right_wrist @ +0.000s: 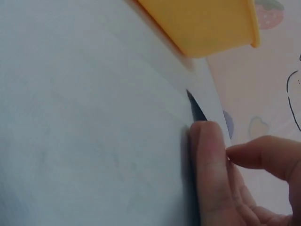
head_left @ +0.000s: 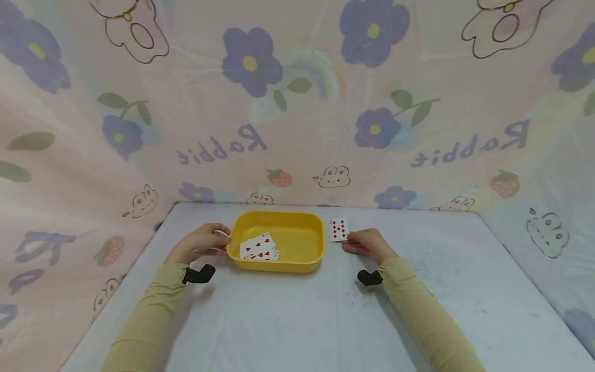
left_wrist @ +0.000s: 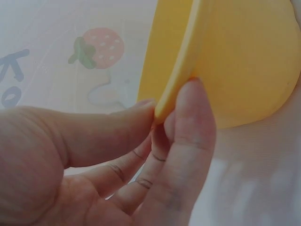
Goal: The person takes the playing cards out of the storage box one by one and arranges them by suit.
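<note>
A yellow plastic basin (head_left: pixel 281 266) stands on the table, with several playing cards (head_left: pixel 258 247), red hearts showing, lying face up in its left part. My left hand (head_left: pixel 200 243) pinches the basin's left rim between thumb and fingers; the left wrist view shows this grip on the rim (left_wrist: pixel 181 66) closely. Just right of the basin, my right hand (head_left: pixel 370 244) pinches a playing card (head_left: pixel 339 229) with red diamonds by its lower right corner. In the right wrist view only a dark sliver of the card (right_wrist: pixel 196 107) shows beyond the fingertips.
A white cloth covers the table (head_left: pixel 288 320). Behind and at both sides hangs a curtain (head_left: pixel 302 129) printed with flowers, strawberries and rabbits. Each wrist wears a black camera mount, the left one (head_left: pixel 201 274) close to the basin's front left.
</note>
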Available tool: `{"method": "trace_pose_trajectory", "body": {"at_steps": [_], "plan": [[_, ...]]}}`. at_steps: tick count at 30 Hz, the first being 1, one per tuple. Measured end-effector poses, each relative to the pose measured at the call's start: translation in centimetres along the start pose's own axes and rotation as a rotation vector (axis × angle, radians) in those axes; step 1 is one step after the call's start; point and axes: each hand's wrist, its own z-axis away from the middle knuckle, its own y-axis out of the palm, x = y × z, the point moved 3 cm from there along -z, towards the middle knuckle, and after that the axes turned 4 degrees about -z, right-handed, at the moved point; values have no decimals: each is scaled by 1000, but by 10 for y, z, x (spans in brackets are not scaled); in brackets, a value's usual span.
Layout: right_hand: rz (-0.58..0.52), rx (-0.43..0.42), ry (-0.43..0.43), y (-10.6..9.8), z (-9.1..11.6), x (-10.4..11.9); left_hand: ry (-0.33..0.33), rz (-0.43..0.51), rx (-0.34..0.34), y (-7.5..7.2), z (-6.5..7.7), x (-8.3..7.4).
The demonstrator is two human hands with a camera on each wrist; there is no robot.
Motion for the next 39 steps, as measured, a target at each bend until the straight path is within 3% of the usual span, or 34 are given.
{"method": "trace_pose_trajectory", "body": {"at_steps": [7, 11, 14, 19, 25, 29, 39], "plan": [[61, -11, -13, 1, 5, 2, 0, 3, 0, -2, 1, 3], [150, -2, -22, 1, 9, 8, -3, 8, -3, -3, 1, 4], [270, 11, -55, 2, 13, 19, -5, 4, -4, -4, 1, 4], [342, 69, -130, 10, 15, 51, -1, -11, -9, -5, 1, 2], [364, 223, -195, 40, 24, 92, 2, -13, 0, -6, -1, -3], [367, 331, -223, 66, 23, 106, 12, -26, 13, -6, -2, -4], [307, 463, -66, 139, -5, 83, -6, 2, -7, -3, -4, 1]]}}
